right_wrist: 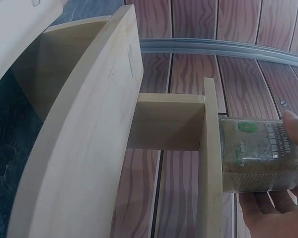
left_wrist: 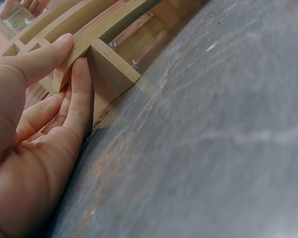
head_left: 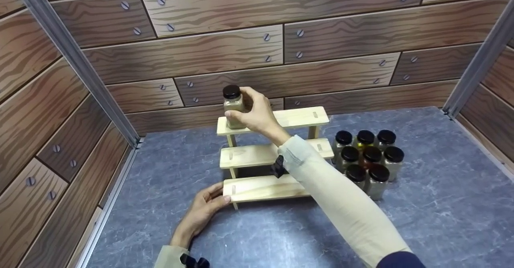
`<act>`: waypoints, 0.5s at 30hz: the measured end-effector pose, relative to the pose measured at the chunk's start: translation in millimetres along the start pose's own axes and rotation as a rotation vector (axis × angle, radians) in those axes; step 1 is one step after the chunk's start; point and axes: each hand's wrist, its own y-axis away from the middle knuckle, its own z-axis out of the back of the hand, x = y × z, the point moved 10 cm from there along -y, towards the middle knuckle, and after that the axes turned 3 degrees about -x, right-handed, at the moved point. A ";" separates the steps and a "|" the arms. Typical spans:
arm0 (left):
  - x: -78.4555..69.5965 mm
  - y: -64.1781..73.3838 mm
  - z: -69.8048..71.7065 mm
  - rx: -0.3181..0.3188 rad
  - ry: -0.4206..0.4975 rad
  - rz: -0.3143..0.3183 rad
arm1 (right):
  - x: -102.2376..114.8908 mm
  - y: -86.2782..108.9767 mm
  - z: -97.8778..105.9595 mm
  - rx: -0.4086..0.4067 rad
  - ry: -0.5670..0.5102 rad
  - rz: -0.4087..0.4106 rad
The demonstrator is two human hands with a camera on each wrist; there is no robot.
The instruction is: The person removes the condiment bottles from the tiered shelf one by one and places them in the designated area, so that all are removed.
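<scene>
A three-tier wooden rack (head_left: 261, 189) stands on the grey marbled table. At its top tier's left end, my right hand (head_left: 257, 113) grips a black-capped spice jar (head_left: 231, 106) between thumb and fingers. In the right wrist view the jar (right_wrist: 251, 153) has a printed label with a green mark, and its base meets the top board (right_wrist: 212, 158). My left hand (head_left: 202, 207) pinches the left end of the lowest tier; in the left wrist view the thumb lies on top of the board (left_wrist: 84, 47) and the fingers beneath it.
Several black-capped jars (head_left: 371, 154) stand grouped on the table just right of the rack, some with yellow or reddish contents. Wood-patterned walls (head_left: 225, 55) with grey metal corner strips (head_left: 80, 67) enclose the back and sides. The grey tabletop (head_left: 441, 203) extends around the rack.
</scene>
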 end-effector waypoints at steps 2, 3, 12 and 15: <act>-0.3 0.2 0.7 -0.001 0.003 -0.005 | 0.3 -0.7 -1.6 0.005 0.002 0.003; -0.5 0.3 0.8 0.000 0.004 -0.009 | 0.8 -0.8 -2.4 0.008 0.002 0.005; 1.1 -0.6 -0.4 0.001 0.014 0.002 | 3.6 3.5 1.8 0.009 0.000 0.011; 2.4 -2.3 0.2 0.000 0.002 0.009 | 5.2 7.0 8.5 0.000 0.009 0.009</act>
